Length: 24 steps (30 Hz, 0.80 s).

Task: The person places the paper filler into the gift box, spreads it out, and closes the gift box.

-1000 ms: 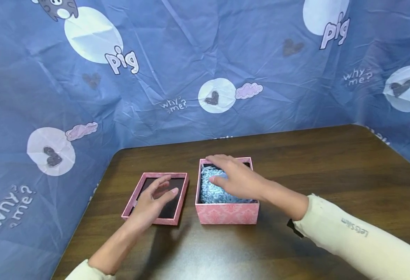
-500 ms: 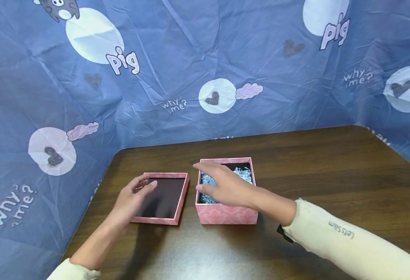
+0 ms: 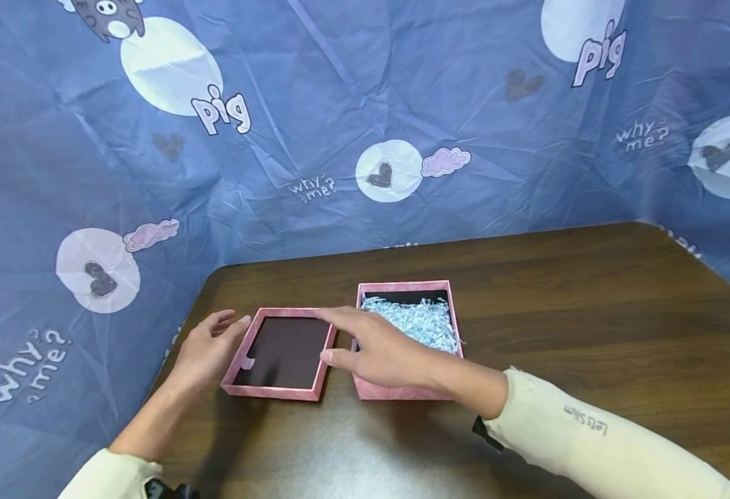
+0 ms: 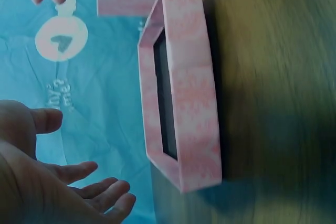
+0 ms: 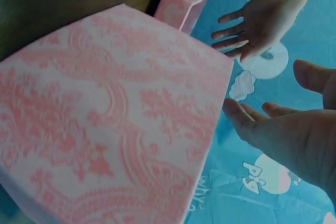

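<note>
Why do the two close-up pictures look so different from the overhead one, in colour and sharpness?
Head view: even light, natural colours, the pink lid and box sharp, soft shadows under both hands. Left wrist view: sideways, bluish cast, the table smeared with blur. Right wrist view: the box wall fills the frame, soft-focused; the right hand is dim against the bright cloth.

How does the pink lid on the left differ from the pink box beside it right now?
The lid is shallow with low walls; the box is clearly deeper. The lid shows only its bare dark inside; the box holds pale blue shredded paper. Both are pink, patterned, open side up on the wooden table.
</note>
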### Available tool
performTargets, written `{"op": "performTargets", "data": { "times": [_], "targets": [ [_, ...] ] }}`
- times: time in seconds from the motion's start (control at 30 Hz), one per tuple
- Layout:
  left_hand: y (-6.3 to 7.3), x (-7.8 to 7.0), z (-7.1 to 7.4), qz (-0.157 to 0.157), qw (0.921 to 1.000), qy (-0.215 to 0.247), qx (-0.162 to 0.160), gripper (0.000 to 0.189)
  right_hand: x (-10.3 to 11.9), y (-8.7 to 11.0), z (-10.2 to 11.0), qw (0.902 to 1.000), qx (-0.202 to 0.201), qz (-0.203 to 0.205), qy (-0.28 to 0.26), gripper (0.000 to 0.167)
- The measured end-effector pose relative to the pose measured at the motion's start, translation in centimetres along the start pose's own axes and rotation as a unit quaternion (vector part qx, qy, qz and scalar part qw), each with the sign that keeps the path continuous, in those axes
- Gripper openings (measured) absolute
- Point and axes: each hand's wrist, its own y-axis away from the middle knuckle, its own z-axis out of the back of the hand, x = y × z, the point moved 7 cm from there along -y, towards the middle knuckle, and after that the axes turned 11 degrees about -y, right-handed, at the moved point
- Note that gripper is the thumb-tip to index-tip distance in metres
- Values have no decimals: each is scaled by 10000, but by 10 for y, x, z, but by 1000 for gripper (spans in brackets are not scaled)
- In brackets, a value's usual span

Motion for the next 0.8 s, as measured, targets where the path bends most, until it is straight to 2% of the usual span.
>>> {"op": "performTargets", "data": {
  "times": [0.2, 0.37, 0.5, 0.63, 0.8],
  "targets": [
    [-9, 14, 5, -81, 9958, -912, 50, 69, 3, -1, -22, 9997, 137, -55, -183, 59],
    [-15, 23, 6, -23, 9899, -1396, 248, 71, -1, -1, -48, 9969, 415, -661, -101, 68],
    [-17, 27, 2, 33, 9869, -1538, 482, 73, -10, 0, -63, 9911, 431, -1252, -148, 77],
    [-18, 30, -4, 63, 9857, -1573, 609, 73, -20, 0, -76, 9859, 335, -1620, -233, 83],
    [-19, 30, -9, 54, 9854, -1567, 668, 70, -34, 0, -86, 9804, -191, -1882, -554, 91]
  ]
}}
